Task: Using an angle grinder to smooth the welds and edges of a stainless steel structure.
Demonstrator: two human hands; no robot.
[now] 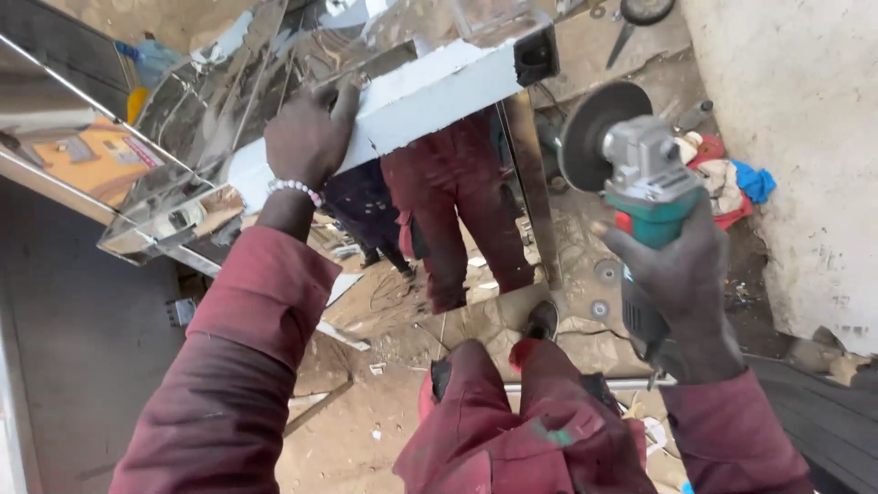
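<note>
My left hand (309,135) rests flat on a long shiny square metal tube (430,87) that slants up to the right, its open end at the upper right. A bead bracelet sits on that wrist. My right hand (679,274) grips a teal and grey angle grinder (645,187), its dark disc (594,133) raised to the right of the tube and not touching it. Polished steel sheet (476,220) below the tube mirrors my maroon overalls. My knees (521,421) fill the lower middle.
Mirror-like steel panels (183,119) spread to the left. A rough white wall (796,119) stands at the right, with a pile of rags (732,183) at its foot. Spare discs (605,271) and scraps lie on the sandy ground (366,402). A thin metal rod (585,385) lies near my knees.
</note>
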